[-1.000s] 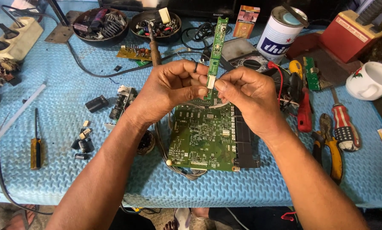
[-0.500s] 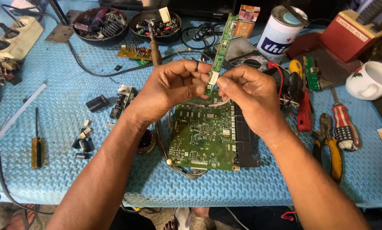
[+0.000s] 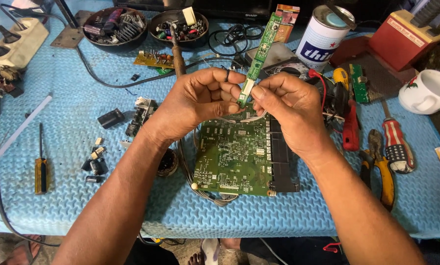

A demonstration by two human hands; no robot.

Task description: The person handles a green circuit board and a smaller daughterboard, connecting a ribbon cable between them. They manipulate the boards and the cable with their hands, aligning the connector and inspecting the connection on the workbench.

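This was an electronics repair workshop. The table [image 3: 73, 98] wore a blue textured mat strewn with circuit boards [image 3: 234, 157], loose capacitors [image 3: 93, 164], a soldering iron [image 3: 176, 51], a screwdriver [image 3: 41, 167], pliers [image 3: 379, 167] and bowls of salvaged parts [image 3: 114, 27], with a power strip [image 3: 19, 41] at one corner.

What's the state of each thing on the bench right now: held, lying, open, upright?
Left hand: pinching the narrow strip board's lower end.
Right hand: pinching the same end.
Narrow strip board: held, tilted up and away.
Large circuit board: lying flat on the blue mat.
Tin can: upright, lid bent open.
White mug: upright.
Yellow screwdriver: lying flat.
Pliers: lying, untouched.
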